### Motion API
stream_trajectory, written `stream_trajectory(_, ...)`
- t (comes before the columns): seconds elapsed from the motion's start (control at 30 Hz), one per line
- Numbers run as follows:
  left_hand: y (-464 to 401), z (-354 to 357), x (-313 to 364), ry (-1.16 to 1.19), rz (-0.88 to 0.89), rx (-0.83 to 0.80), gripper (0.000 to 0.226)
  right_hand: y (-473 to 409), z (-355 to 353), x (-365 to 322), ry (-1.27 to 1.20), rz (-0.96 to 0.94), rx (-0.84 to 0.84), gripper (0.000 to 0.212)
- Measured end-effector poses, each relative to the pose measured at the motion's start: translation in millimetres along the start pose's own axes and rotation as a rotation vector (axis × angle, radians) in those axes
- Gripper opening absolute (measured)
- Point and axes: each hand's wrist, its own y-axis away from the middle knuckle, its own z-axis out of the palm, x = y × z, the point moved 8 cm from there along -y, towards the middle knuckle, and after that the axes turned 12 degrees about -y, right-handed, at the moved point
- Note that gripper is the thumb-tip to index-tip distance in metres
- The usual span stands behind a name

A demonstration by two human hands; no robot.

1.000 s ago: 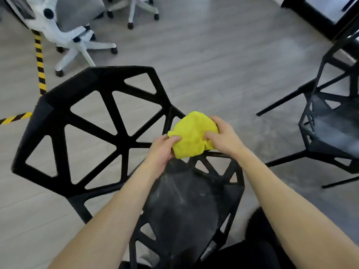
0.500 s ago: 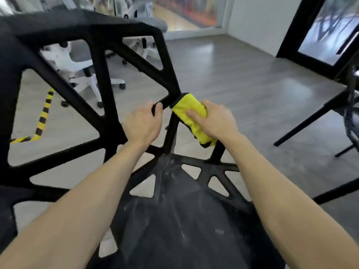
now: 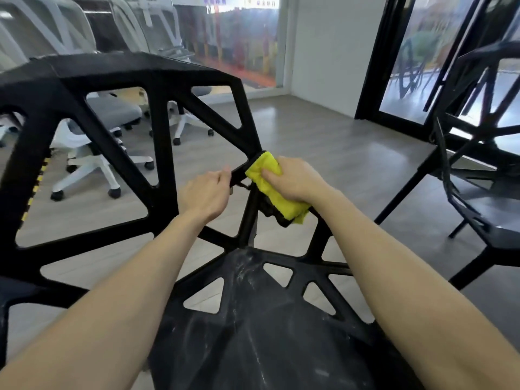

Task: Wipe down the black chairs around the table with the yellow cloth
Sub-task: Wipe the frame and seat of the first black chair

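A black lattice chair (image 3: 157, 114) fills the near view, its open-triangle backrest at the left and its dusty, scuffed seat below my forearms. My right hand (image 3: 295, 180) grips the folded yellow cloth (image 3: 271, 187), which is wrapped over the chair's frame bar where backrest and armrest meet. My left hand (image 3: 206, 194) holds the same bar just left of the cloth, fingers curled round it. A second black chair (image 3: 484, 175) stands at the right.
White and grey office chairs (image 3: 92, 142) on castors stand beyond the backrest at the left. Black-and-yellow tape (image 3: 36, 184) runs along the grey wood floor. A black-framed glass door (image 3: 416, 57) is at the back right.
The view has dropped closer to the chair and tilted up. One second ago both hands held the bunched cloth; now the right hand wraps it on the bar and the left grips the bar.
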Motion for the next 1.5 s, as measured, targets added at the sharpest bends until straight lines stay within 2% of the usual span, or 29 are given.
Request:
stream_trajectory(0.1, 2.2, 1.7, -1.9, 0.010, -0.016, 0.021, 0.064, 59.5, -9.7, 35.3, 0.025, 0.051, 0.066, 0.036)
stream_trajectory(0.2, 2.4, 4.5, -0.9, 0.001, -0.005, 0.042, 0.066, 114.9, -14.9, 65.2, 0.061, 0.122, 0.065, 0.041)
stream_trajectory(0.3, -1.9, 5.6, -1.3, 0.011, 0.030, 0.000, 0.066, 59.4, -13.1, 35.6, 0.118, 0.077, -0.021, 0.044)
stream_trajectory(0.43, -2.5, 6.7, -6.4, 0.045, 0.058, -0.066, 0.061, -18.3, 0.6, -13.4, -0.084, 0.016, -0.011, 0.035)
stream_trajectory(0.53, -2.3, 7.2, -9.0, 0.088, 0.054, -0.062, 0.065, 23.2, -1.0, 18.8, 0.034, 0.021, 0.069, 0.030)
stream_trajectory(0.63, 0.3, 7.0, -4.8, 0.095, 0.068, -0.045, 0.064, 80.4, -8.6, 47.5, 0.049, 0.051, 0.122, 0.032)
stream_trajectory(0.73, -0.6, 6.6, -3.8, 0.096, 0.080, -0.044, 0.063, 36.4, -2.9, 22.3, 0.109, 0.010, 0.051, 0.036)
stream_trajectory(0.8, -0.3, 7.6, -3.5, 0.082, 0.098, -0.065, 0.060, -2.0, 2.1, -0.3, 0.047, -0.010, 0.055, 0.037)
stream_trajectory(0.9, -0.9, 4.5, -4.6, 0.062, 0.104, -0.075, 0.058, -13.9, 3.8, -9.3, -0.001, -0.034, 0.163, 0.033)
stream_trajectory(1.0, 1.2, 3.1, -1.6, 0.052, 0.116, -0.093, 0.056, 10.6, 9.6, -6.1, 0.230, -0.130, 0.265, 0.035)
stream_trajectory(1.1, 4.9, -0.5, 0.2, 0.040, 0.125, -0.115, 0.054, -1.4, 9.3, -6.6, 0.203, -0.181, 0.147, 0.040)
stream_trajectory(1.17, 5.1, -0.3, 0.8, 0.004, 0.139, -0.117, 0.045, -6.0, 2.8, -0.8, 0.081, -0.138, 0.047, 0.043)
stream_trajectory(1.23, 4.5, 0.8, -0.8, -0.040, 0.137, -0.095, 0.036, 15.1, -2.1, 20.0, 0.018, -0.069, 0.046, 0.038)
stream_trajectory(1.33, 7.3, 4.8, -2.7, -0.104, 0.169, 0.007, 0.021, 101.9, -14.5, 68.1, 0.111, 0.015, 0.109, 0.035)
stream_trajectory(1.4, 13.0, 7.2, -0.8, -0.113, 0.184, 0.110, 0.014, 153.6, -20.1, 94.9, 0.152, 0.100, 0.078, 0.037)
stream_trajectory(1.5, 17.6, 11.5, 9.1, -0.156, 0.159, 0.195, 0.024, 133.7, -15.0, 93.6, 0.251, 0.118, -0.033, 0.038)
